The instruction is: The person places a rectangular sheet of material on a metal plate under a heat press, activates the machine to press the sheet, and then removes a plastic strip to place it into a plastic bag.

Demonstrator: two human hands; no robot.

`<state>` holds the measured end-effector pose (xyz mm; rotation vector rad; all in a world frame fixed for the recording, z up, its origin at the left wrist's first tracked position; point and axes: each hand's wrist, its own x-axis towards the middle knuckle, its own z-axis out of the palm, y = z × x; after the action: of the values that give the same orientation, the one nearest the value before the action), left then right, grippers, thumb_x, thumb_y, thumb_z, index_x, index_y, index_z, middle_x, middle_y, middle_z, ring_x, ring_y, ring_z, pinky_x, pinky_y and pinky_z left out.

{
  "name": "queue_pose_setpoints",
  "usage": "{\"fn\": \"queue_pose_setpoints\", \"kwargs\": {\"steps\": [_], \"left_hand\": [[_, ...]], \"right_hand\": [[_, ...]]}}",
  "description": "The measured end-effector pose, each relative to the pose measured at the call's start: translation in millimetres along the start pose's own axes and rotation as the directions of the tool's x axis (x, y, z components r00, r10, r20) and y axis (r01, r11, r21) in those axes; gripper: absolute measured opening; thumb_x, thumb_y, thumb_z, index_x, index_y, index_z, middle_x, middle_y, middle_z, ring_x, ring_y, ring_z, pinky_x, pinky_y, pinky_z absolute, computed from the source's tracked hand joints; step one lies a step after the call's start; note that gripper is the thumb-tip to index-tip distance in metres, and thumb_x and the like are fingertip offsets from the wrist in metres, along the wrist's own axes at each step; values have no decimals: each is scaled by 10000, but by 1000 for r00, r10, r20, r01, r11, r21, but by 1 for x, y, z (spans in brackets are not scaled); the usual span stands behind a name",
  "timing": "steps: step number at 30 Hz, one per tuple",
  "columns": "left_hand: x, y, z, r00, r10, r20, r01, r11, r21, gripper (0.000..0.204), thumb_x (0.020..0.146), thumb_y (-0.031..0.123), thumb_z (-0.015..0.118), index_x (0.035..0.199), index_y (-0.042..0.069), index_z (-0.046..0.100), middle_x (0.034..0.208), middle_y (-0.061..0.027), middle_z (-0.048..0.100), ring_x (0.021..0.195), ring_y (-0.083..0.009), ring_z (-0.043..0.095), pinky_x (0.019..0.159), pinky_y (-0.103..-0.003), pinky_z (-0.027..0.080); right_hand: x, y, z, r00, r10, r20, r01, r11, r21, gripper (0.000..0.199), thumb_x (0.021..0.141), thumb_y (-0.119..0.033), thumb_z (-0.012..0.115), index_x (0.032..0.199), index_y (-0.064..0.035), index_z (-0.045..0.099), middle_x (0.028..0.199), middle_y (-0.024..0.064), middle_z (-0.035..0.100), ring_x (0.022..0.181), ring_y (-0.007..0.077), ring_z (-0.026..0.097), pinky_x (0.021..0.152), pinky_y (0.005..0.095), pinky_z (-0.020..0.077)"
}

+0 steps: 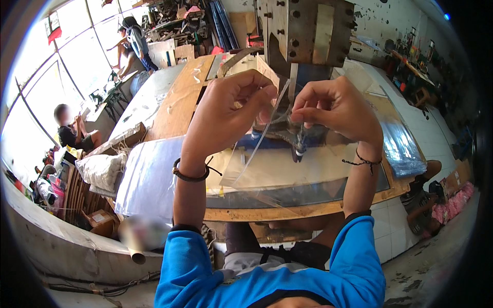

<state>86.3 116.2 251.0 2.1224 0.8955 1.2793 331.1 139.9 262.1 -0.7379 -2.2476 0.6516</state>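
Both hands are raised in front of the machine, close together with fingertips pinched. My left hand grips the upper part of a clear plastic sheet, whose pale straight edge slants down toward the bench. Just to the right, my right hand has its thumb and fingers closed on the same clear film, as far as its transparency lets me see. Under the hands lies a tan board with a dark strip along its near side. The metal machine head stands directly behind.
A stack of clear plastic sheets lies on the left of the bench, and another glossy stack on the right. A white sack sits further left. Other people sit or stand by the windows, and one is low at the right.
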Motion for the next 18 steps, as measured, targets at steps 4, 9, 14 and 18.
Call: {"fn": "queue_pose_setpoints", "kwargs": {"steps": [4, 9, 14, 18], "left_hand": [[5, -4, -4, 1000, 0, 8, 1, 976, -219, 199, 989, 129, 656, 966, -68, 641, 729, -52, 682, 666, -70, 631, 586, -245, 486], [16, -42, 2, 995, -17, 98, 29, 991, -128, 223, 1004, 148, 677, 1129, -36, 696, 834, -49, 713, 683, -77, 631, 628, -240, 505], [19, -39, 8, 998, -45, 42, 51, 987, -150, 188, 989, 128, 677, 1026, -55, 702, 784, -49, 706, 673, -65, 638, 611, -229, 501], [22, -39, 7, 996, -64, 56, 77, 963, -258, 193, 987, 126, 675, 1030, -61, 690, 788, -43, 697, 704, -60, 641, 628, -224, 507]], "right_hand": [[4, 3, -1, 999, -5, -34, 4, 1000, -22, 203, 897, -306, 804, 936, -107, 788, 647, -26, 702, 514, -16, 520, 466, 195, 335], [8, 22, 9, 997, 39, -69, -39, 999, -3, 200, 902, -300, 795, 921, -102, 784, 632, -11, 692, 508, -7, 522, 460, 195, 349], [21, 27, 26, 976, -32, -215, 14, 996, -84, 212, 918, -274, 776, 966, -68, 769, 657, 9, 695, 538, 20, 550, 487, 211, 390], [20, 26, 21, 977, -6, -215, -11, 997, -76, 209, 932, -262, 760, 972, -57, 766, 678, 16, 705, 552, 24, 560, 502, 206, 396]]}}
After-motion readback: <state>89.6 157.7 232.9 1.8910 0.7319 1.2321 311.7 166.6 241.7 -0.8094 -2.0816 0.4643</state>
